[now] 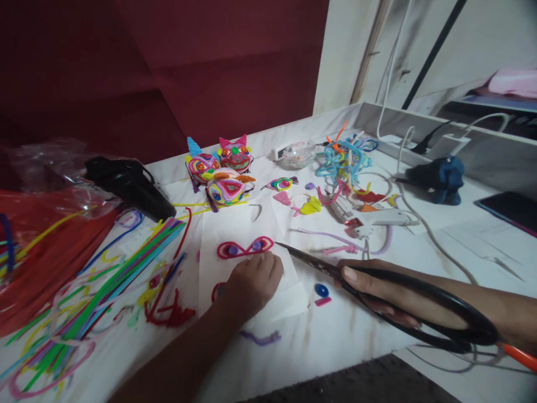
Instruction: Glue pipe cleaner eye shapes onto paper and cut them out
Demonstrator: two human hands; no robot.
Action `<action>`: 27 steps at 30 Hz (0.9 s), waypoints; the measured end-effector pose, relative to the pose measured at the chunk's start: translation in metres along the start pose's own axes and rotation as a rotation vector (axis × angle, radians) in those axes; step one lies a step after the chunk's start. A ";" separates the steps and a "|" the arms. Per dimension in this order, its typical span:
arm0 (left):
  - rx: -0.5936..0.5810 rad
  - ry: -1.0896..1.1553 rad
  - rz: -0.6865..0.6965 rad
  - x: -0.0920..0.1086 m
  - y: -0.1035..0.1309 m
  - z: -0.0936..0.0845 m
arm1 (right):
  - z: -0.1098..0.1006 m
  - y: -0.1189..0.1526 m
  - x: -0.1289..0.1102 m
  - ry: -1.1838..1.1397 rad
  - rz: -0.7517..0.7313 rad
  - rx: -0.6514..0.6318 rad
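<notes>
My right hand [373, 285] is wrapped around the large black handles of a pair of scissors [436, 296]. The dark blades [310, 260] look closed, and their tip points left at the end of a pink chenille-stem shape [239, 252]. Two purple coiled discs [257, 245] sit inside that shape's loops. Over the white paper [268, 218], my left hand [255, 280] has its fingers curled down against the shape's lower edge. What lies between those fingertips is hidden. Another red-pink coiled piece [217, 292] shows partly behind my left wrist.
Several colourful lion-head ornaments [229, 187] stand at the back. Chenille stems [109, 291] spread across the left, beside a black tool [130, 184]. A white glue gun [373, 221] with a cable lies right of the paper. A blue coil [321, 290] rests near the blades.
</notes>
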State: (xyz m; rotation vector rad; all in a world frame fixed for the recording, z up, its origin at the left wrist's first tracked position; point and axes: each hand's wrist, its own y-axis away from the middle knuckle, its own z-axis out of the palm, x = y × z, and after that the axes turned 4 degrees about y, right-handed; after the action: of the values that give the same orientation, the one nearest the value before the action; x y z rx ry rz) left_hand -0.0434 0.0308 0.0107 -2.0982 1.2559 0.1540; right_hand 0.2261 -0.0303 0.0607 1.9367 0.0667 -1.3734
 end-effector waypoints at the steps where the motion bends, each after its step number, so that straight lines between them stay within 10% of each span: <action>1: -0.005 -0.005 0.009 0.000 -0.001 0.000 | 0.001 0.000 0.001 -0.006 -0.008 -0.006; 27: 0.034 -0.012 0.019 -0.002 0.000 0.001 | 0.023 -0.015 -0.004 -0.058 -0.030 0.001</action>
State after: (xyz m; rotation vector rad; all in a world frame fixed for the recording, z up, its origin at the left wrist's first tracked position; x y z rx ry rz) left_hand -0.0443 0.0331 0.0111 -2.0542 1.2630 0.1525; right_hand 0.1996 -0.0322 0.0528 1.9024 0.0677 -1.4489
